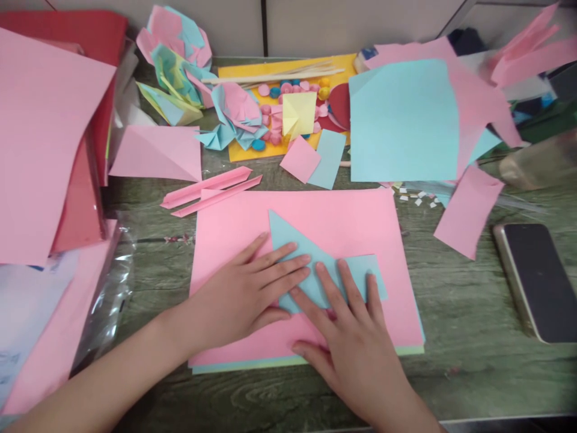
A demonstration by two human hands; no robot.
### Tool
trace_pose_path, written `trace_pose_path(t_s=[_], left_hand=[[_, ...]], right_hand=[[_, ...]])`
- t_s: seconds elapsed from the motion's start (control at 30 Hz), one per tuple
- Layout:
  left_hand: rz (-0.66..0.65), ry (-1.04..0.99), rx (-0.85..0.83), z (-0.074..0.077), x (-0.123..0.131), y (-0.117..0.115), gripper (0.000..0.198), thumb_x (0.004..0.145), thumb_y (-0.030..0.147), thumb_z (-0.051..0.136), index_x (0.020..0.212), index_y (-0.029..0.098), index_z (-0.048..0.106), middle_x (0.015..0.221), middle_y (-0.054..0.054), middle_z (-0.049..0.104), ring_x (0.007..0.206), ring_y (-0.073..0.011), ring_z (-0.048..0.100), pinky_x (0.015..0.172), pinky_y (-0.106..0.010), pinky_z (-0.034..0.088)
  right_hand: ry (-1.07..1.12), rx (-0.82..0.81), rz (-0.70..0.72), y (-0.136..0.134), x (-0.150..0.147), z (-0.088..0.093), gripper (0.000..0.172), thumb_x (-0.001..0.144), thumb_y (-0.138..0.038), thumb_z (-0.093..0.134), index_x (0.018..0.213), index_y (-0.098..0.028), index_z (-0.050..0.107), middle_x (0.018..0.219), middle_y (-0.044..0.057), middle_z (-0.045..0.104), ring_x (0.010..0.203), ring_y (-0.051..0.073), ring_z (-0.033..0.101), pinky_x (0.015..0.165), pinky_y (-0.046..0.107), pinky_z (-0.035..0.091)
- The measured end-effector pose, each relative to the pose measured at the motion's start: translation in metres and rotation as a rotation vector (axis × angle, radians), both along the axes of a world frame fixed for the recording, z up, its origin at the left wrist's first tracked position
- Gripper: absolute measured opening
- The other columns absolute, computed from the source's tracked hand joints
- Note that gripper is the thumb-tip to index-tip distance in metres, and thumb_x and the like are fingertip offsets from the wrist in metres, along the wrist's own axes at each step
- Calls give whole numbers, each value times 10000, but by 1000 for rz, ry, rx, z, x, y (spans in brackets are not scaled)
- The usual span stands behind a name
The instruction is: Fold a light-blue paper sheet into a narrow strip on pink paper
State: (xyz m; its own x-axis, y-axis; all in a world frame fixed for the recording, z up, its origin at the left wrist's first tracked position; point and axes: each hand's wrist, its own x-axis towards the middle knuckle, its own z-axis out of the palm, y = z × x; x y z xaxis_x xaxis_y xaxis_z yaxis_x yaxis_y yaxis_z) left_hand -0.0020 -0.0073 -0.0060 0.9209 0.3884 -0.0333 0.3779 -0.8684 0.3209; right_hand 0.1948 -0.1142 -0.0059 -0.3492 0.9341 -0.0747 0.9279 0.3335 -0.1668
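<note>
A folded light-blue paper piece (293, 243) lies on a stack of pink sheets (342, 222) in the middle of the table. My left hand (246, 291) lies flat with its fingers stretched out, pressing the blue piece's left part. My right hand (356, 337) lies flat too, its fingers spread over the blue piece's lower right part. Neither hand grips anything; both press down on the paper.
A phone (538, 279) lies at the right. Large blue (403, 120) and pink sheets lie at the back right. Folded paper shapes (180, 66), pink strips (211, 189), small round pieces on a yellow sheet (252, 153) and red and pink paper (40, 132) fill the back and left.
</note>
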Motion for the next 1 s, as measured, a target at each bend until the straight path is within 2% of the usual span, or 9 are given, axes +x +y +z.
trace_pose_path(t_s=[0.2, 0.3, 0.43, 0.53, 1.0], left_hand=[[4, -9, -21, -1, -1, -1, 587, 913, 502, 352, 1406, 187, 302, 1468, -23, 336, 1389, -202, 202, 1160, -464, 30], [50, 6, -29, 0, -2, 0, 617, 903, 505, 374, 1405, 155, 299, 1484, -60, 298, 1389, -214, 201, 1158, -470, 59], [176, 22, 6, 1, -4, 5, 531, 930, 362, 383, 1404, 139, 296, 1489, -81, 282, 1392, -216, 188, 1153, -493, 64], [224, 47, 13, 3, -5, 7, 528, 924, 308, 387, 1410, 131, 281, 1497, -75, 260, 1396, -213, 177, 1152, -502, 49], [240, 3, -44, 3, -5, 7, 579, 892, 351, 430, 1406, 124, 291, 1483, -98, 295, 1385, -246, 211, 1145, -523, 47]], right_hand=[[2, 7, -3, 1, 0, -1, 623, 846, -561, 448, 1411, -358, 283, 1507, 93, 231, 1372, 394, 140, 1005, 680, 190], [8, 11, -6, 1, 1, -1, 618, 839, -570, 453, 1403, -369, 299, 1511, 90, 222, 1371, 392, 144, 1005, 673, 197], [11, 12, -13, 1, 1, -2, 612, 833, -571, 464, 1394, -373, 317, 1510, 87, 226, 1371, 392, 144, 1007, 669, 199], [14, 17, -14, 1, 1, -2, 607, 833, -569, 467, 1391, -375, 322, 1511, 82, 225, 1371, 386, 153, 1008, 666, 198], [20, 6, -4, 0, 1, -2, 612, 829, -565, 478, 1391, -380, 321, 1510, 74, 232, 1370, 383, 158, 1011, 665, 186]])
